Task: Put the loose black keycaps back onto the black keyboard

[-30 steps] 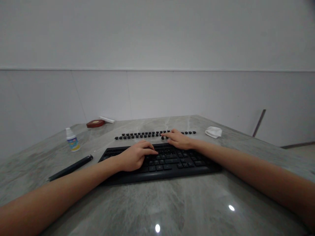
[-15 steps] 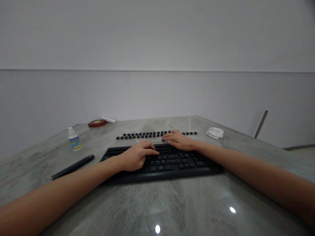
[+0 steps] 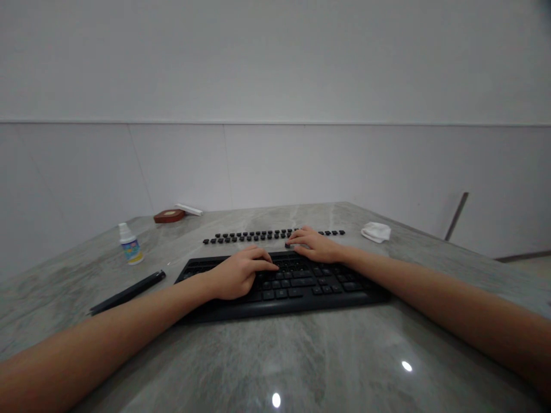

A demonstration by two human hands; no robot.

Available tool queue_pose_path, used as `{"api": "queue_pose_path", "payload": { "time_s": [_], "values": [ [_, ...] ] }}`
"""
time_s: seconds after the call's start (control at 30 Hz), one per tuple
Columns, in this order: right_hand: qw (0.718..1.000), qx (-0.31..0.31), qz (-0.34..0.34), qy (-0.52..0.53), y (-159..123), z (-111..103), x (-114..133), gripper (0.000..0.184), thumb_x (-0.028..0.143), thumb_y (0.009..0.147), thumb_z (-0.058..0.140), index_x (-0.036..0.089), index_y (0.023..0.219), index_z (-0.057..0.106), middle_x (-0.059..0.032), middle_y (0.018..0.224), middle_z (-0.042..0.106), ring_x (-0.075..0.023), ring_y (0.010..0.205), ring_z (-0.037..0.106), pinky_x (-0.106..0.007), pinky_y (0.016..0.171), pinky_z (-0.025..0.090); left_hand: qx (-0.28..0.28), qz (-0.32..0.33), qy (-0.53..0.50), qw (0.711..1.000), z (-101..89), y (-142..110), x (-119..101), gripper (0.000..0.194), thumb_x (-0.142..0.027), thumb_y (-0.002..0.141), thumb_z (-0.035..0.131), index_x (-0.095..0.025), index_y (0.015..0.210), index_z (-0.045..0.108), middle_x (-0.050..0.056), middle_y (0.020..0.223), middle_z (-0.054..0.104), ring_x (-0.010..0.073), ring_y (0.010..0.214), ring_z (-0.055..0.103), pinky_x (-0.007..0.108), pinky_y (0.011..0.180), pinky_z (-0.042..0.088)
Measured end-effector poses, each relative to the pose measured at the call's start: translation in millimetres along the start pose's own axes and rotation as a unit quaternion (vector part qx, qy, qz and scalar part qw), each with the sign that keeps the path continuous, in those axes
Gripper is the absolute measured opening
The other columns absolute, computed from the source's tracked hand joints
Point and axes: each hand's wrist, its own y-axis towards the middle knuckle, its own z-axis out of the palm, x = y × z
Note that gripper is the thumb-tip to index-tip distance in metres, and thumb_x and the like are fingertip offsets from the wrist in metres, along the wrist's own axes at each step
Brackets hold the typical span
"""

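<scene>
A black keyboard (image 3: 297, 308) lies in front of me on the grey marbled table, with bare spots in its upper rows. My left hand (image 3: 239, 274) rests on its left half, index finger stretched to a spot near the middle and the other fingers loosely bent. Past the keyboard's back edge, the fingertips of my right hand (image 3: 316, 245) are on a small black keycap (image 3: 287, 245), its wrist over the keyboard's right part. Two rows of loose black keycaps (image 3: 245, 236) stand behind the keyboard, partly hidden by my right hand.
On the left are a white spray bottle (image 3: 131, 245) with a colourful label and a black pen-like tool (image 3: 128, 292). A reddish-brown box (image 3: 169, 215) and a white strip (image 3: 189, 210) lie at the back. To the right sits a crumpled white cloth (image 3: 376, 232).
The fingertips of my right hand have shifted slightly to the right, and the keycap at them has moved along. My left hand looks the same.
</scene>
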Motion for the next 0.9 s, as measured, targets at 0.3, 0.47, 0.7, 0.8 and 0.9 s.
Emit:
{"api": "queue_pose_path", "payload": {
  "time_s": [0.3,0.47,0.7,0.8,0.9],
  "values": [
    [0.999,-0.033,0.018,0.005,0.0,2.5,-2.6,0.03,0.023,0.092,0.048,0.013,0.109,0.07,-0.0128,0.11,0.065,-0.0256,0.106,0.054,-0.044,0.099,0.04,-0.001,-0.002,-0.004,1.0,0.7,-0.6,1.6,0.064,0.006,0.067,0.038,-0.019,0.119,0.064,0.008,0.112,0.06,0.0211,0.106,0.055,0.041,0.098,0.046],
    [1.0,-0.013,0.012,0.0,0.1,1.5,-2.0,0.035,0.024,0.095,0.044,0.015,0.123,0.063,-0.012,0.136,0.054,-0.0266,0.123,0.047,-0.047,0.106,0.033,0.003,-0.005,-0.011,1.0,0.6,-1.3,1.9,0.063,0.006,0.067,0.038,-0.019,0.119,0.064,0.008,0.114,0.059,0.0213,0.108,0.054,0.041,0.1,0.046],
    [0.999,0.029,-0.013,0.032,3.4,0.3,0.3,0.036,0.023,0.097,0.037,0.016,0.12,0.065,-0.0098,0.131,0.06,-0.0242,0.118,0.053,-0.045,0.102,0.034,-0.003,-0.006,-0.018,1.0,-0.2,-1.9,1.6,0.061,0.006,0.07,0.038,-0.019,0.12,0.064,0.009,0.114,0.059,0.0217,0.107,0.055,0.042,0.099,0.047],
    [0.999,0.004,-0.013,0.035,3.2,1.2,0.9,0.033,0.021,0.095,0.041,0.015,0.111,0.069,-0.0101,0.122,0.065,-0.0239,0.115,0.055,-0.044,0.102,0.035,-0.002,-0.009,-0.019,1.0,-0.1,-2.4,1.7,0.061,0.005,0.07,0.038,-0.02,0.12,0.063,0.008,0.115,0.058,0.0216,0.109,0.054,0.042,0.099,0.046],
    [0.999,-0.038,0.022,0.026,2.4,2.7,1.2,0.028,0.018,0.09,0.047,0.016,0.102,0.072,-0.0093,0.108,0.07,-0.0236,0.105,0.06,-0.041,0.099,0.04,0.001,-0.012,-0.024,1.0,-0.9,-2.5,0.9,0.06,0.005,0.07,0.038,-0.019,0.119,0.063,0.008,0.116,0.058,0.0214,0.109,0.054,0.042,0.1,0.046]
  ]
}}
